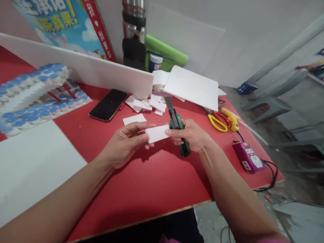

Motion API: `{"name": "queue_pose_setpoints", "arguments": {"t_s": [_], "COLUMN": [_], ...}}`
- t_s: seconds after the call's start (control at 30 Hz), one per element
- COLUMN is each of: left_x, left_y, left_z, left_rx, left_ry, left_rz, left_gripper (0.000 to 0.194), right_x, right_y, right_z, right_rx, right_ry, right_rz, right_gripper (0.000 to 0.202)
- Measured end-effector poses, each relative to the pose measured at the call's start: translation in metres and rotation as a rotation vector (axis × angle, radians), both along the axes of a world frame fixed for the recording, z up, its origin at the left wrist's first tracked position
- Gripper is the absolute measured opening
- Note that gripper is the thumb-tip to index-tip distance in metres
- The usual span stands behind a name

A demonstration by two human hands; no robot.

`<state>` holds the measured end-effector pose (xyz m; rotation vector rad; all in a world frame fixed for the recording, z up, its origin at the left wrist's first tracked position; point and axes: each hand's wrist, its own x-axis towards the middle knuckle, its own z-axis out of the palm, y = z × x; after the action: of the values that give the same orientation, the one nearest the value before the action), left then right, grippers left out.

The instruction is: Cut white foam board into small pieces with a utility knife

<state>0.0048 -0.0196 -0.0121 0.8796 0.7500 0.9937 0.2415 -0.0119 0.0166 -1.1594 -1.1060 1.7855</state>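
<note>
Between my two hands is a small white rectangular foam-board piece (158, 134), held just above the red table. The fingers and thumb of my left hand (129, 140) pinch its left end. My right hand (191, 133) grips a green and black utility knife (177, 122) with its blade pointing away from me, while the right thumb and fingertips also hold the right end of the white piece. Another white strip (134, 119) lies on the table just beyond my left fingers. Several small white offcuts (146, 104) are piled farther back.
A black phone (108, 105) lies left of the offcuts. White sheets (193, 86), yellow-handled scissors (217, 123), a yellow glue gun (231, 118) and a purple power strip (249, 157) are on the right. A blue-and-white layered model (43, 98) stands left on the red table (141, 189).
</note>
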Motion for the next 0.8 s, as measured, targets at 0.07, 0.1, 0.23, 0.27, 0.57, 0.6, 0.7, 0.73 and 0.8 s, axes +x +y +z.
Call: {"name": "queue_pose_setpoints", "arguments": {"t_s": [0.07,0.1,0.23,0.27,0.57,0.6,0.7,0.73,0.8], "left_x": [-0.003,-0.004,-0.003,-0.001,0.018,0.018,0.018,0.018,0.018], "left_y": [0.001,0.002,0.001,-0.001,-0.016,-0.016,-0.015,-0.014,-0.014], "left_z": [0.002,0.004,0.009,0.008,-0.005,-0.006,-0.007,-0.008,-0.009], "left_rx": [0.065,0.131,0.65,0.796,1.22,1.229,1.24,1.235,1.228], "left_ry": [0.127,0.22,0.628,0.705,1.013,1.03,1.051,1.05,1.043], "left_rz": [-0.012,-0.003,0.112,0.121,0.069,0.068,0.07,0.072,0.078], "left_gripper": [0.039,0.037,0.023,0.02,0.015,0.014,0.014,0.014,0.014], "right_x": [0.002,0.003,0.003,0.002,-0.012,-0.012,-0.012,-0.012,-0.011], "right_y": [0.0,0.0,0.001,0.001,-0.002,-0.001,0.001,0.002,0.003], "right_z": [0.001,0.001,0.0,0.0,-0.001,-0.002,-0.002,-0.002,-0.003], "right_rx": [0.002,0.003,0.005,0.007,0.008,0.001,-0.017,-0.018,-0.015], "right_ry": [-0.029,-0.052,-0.181,-0.212,-0.308,-0.304,-0.304,-0.307,-0.309], "right_rz": [-0.024,-0.033,-0.022,-0.012,0.007,0.014,0.031,0.033,0.039], "right_gripper": [0.045,0.045,0.042,0.041,0.034,0.035,0.037,0.037,0.038]}}
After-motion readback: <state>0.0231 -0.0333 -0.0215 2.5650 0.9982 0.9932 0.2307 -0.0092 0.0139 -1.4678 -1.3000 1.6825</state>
